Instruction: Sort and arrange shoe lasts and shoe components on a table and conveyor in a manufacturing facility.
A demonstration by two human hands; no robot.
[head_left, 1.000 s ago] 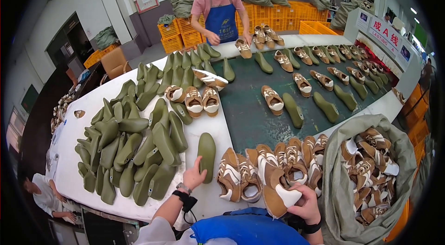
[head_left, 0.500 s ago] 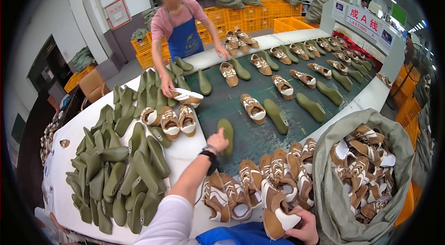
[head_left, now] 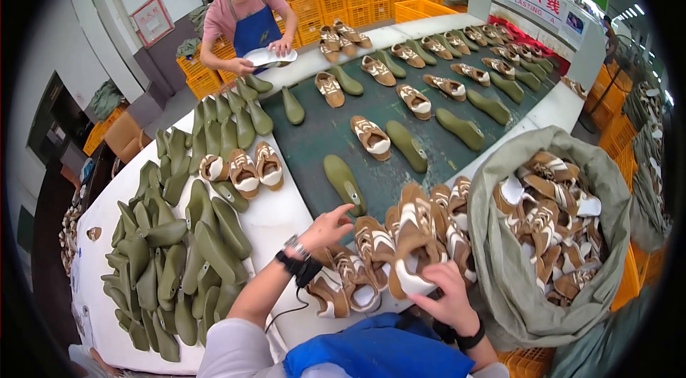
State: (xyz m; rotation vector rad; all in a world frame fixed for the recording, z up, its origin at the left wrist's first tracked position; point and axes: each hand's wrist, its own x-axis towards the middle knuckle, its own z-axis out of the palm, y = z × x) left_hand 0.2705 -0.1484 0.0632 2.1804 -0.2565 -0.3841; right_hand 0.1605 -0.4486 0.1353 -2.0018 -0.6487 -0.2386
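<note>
Brown lace-up sneaker with white trim (head_left: 414, 224) pointed its toe away from the wearer among matching shoes (head_left: 374, 244), its white heel pinched by the right hand (head_left: 448, 294). Beside an olive-green, smooth shoe last (head_left: 340, 175) on the dark green worktop (head_left: 307, 146), the left hand (head_left: 323, 228) held nothing, its fingers released; I couldn't tell whether they touched it.

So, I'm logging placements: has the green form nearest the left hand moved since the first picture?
Yes: the green form has gone rightward from the white tabletop onto the dark green surface.
</note>
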